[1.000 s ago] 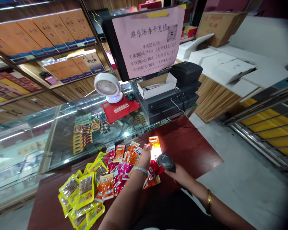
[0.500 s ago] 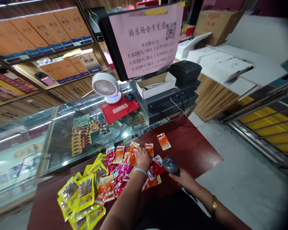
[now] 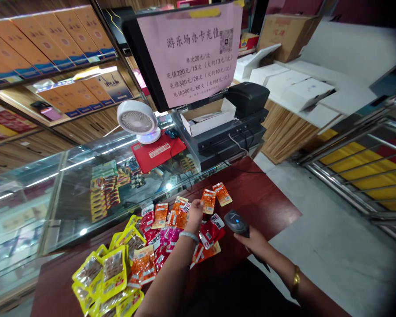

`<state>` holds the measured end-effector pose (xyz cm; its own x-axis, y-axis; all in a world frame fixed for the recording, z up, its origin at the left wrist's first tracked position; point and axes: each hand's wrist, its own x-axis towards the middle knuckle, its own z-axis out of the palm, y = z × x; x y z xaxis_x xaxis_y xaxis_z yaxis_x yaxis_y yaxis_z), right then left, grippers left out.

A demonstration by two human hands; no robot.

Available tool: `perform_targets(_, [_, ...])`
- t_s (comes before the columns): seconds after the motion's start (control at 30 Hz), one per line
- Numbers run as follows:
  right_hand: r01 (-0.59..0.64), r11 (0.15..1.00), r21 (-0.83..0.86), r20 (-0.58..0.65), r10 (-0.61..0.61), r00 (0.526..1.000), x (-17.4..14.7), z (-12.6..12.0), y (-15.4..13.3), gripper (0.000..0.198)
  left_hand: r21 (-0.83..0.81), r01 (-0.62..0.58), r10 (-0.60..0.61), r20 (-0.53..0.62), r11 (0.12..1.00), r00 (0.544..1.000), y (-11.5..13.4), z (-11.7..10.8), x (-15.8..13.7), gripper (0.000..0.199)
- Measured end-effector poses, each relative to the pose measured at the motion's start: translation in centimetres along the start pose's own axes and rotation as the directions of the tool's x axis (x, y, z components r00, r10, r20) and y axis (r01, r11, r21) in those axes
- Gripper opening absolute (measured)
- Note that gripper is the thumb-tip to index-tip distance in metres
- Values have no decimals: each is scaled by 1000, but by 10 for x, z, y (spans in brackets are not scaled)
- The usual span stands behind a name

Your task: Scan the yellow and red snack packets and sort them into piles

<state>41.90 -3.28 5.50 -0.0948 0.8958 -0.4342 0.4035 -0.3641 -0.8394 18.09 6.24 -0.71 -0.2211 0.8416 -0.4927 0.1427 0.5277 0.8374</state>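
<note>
My left hand (image 3: 195,215) is closed at the left edge of an orange snack packet (image 3: 208,201), its fingertips pinching that edge. Another orange snack packet (image 3: 222,194) lies just to the right of it. My right hand (image 3: 253,241) is wrapped around a black barcode scanner (image 3: 236,221), whose head points toward the packets. Red snack packets (image 3: 212,230) lie between the two hands. Left of my left wrist are more orange packets, some magenta packets (image 3: 170,237) and a pile of yellow snack packets (image 3: 113,267).
Behind the brown tabletop (image 3: 267,198) runs a glass display counter (image 3: 79,189). It bears a white fan (image 3: 137,116), a red mat (image 3: 156,152) and a monitor with a pink notice (image 3: 191,57). A white open box (image 3: 211,123) sits below the monitor. Metal railings (image 3: 359,171) stand at right.
My left hand has gone from lying over the packets to a closed grip, and the orange packet beside it has shifted toward the other one at right. The scanner stays in my right hand.
</note>
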Motion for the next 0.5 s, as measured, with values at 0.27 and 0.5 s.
perform_targets(0.27, [30, 999, 12, -23, -29, 999, 2, -4, -25, 42, -255, -2, 26, 91, 967, 996, 5, 47, -9, 30])
perform_targets(0.5, [-15, 1000, 6, -142, 16, 990, 0, -13, -21, 44, 205, -200, 166, 170, 958, 971, 30, 58, -18, 36])
